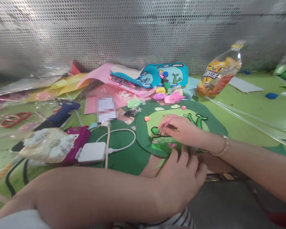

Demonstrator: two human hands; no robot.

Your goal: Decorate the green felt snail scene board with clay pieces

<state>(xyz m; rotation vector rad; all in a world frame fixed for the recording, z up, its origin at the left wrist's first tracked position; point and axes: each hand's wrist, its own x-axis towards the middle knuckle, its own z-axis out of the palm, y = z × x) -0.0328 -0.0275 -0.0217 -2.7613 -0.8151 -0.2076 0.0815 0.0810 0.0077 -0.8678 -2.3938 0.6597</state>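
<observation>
Wall (pixel 143 31): perforated sheet metal with a dull silver sheen.
Round cloth (pixel 124 156): dark green felt, matt, faintly fuzzy.
Oval patch (pixel 154 119): light green felt, matt.
Pink stick (pixel 168 121): smooth, looks like plastic.
Bottle (pixel 219 74): clear glossy plastic with a shiny printed label.
Charger (pixel 91 152): white plastic, smooth, satin.
Cable (pixel 134 137): white, smooth, rubbery.
Bracelet (pixel 225 146): polished pale gold metal.
Bag (pixel 47 144): thin clear plastic, crinkled, glossy.
Sheets (pixel 100 74): pink, matt; paper or foam, hard to tell.
Table (pixel 252 105): green, matt, smooth.
</observation>
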